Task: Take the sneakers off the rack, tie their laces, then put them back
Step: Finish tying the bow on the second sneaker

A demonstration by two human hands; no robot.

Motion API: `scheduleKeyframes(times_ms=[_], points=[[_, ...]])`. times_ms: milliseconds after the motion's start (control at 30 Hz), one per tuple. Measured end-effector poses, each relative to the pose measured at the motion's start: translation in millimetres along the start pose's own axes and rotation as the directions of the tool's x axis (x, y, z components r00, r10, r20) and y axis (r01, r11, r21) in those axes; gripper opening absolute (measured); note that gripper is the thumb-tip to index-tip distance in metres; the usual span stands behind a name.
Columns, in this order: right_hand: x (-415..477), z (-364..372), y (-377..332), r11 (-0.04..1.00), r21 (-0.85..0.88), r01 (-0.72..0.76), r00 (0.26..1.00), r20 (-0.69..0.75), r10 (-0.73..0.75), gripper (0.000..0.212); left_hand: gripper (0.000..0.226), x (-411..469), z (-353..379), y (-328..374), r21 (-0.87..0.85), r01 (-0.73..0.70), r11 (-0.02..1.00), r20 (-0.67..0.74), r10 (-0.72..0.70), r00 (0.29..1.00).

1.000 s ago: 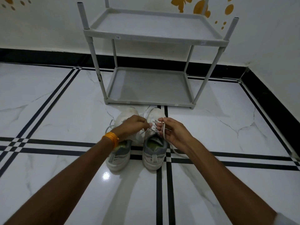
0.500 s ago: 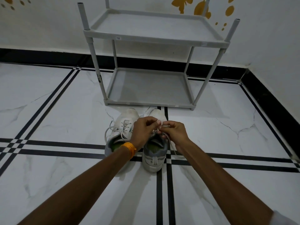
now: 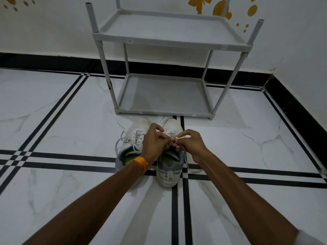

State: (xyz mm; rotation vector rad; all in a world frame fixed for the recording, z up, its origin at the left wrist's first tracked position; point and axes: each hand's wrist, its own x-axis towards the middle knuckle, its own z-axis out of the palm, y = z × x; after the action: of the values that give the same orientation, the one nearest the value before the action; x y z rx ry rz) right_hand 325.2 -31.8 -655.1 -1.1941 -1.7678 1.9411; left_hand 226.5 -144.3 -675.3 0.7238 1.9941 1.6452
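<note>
Side by side on the marble floor, the left sneaker lies loose-laced while the left hand and right hand pinch the right sneaker's laces. Just beyond stands the grey rack.

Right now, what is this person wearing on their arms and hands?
Both forearms are bare. The left hand has an orange thread band wound around its wrist. The right hand wears nothing; a white sleeve edge shows near that elbow.
</note>
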Motion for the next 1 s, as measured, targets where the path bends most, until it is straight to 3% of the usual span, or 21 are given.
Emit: scheduleKeyframes(times_ms=[67,167,400,500,567,633,733,867,1000], points=[[0,0,-1,0.997,0.067,-0.025,1.000,-0.008,0.026,0.028,0.025,2,-1,-2,0.032,-0.015,0.999,0.008,0.014,1.000],[0,0,4,0.996,0.091,0.007,1.000,-0.009,-0.006,0.016,0.005,1,-1,-2,0.047,-0.064,0.997,0.038,0.063,0.997],[-1,3,10,0.991,0.059,0.118,0.993,-0.021,-0.117,0.012,0.011,1,3,0,0.090,-0.144,0.986,0.069,0.138,0.988],[-1,1,11,0.986,0.108,0.126,0.991,0.027,-0.130,0.017,0.019,4,4,0,0.102,-0.101,0.990,0.009,0.100,0.995],[-1,0,13,0.986,0.102,0.132,0.990,0.046,-0.137,0.018,0.040,6,3,-2,0.053,-0.028,0.998,0.022,0.027,0.999],[0,-1,15,0.983,0.110,0.149,0.986,0.064,-0.156,0.016,0.047,10,3,-1,0.011,0.025,1.000,0.058,-0.026,0.998],[0,-3,16,0.977,0.105,0.184,0.979,0.071,-0.192,0.014,0.029,15,4,-1,0.019,0.055,0.998,0.089,-0.057,0.994],[-2,-2,22,0.968,0.070,0.241,0.969,0.033,-0.244,0.015,0.023,17,5,-1,-0.080,0.197,0.977,0.176,-0.181,0.968],[-5,-2,20,0.970,0.050,0.239,0.971,0.022,-0.240,0.024,0.016,16,6,0,0.000,0.161,0.987,0.182,-0.159,0.970]])
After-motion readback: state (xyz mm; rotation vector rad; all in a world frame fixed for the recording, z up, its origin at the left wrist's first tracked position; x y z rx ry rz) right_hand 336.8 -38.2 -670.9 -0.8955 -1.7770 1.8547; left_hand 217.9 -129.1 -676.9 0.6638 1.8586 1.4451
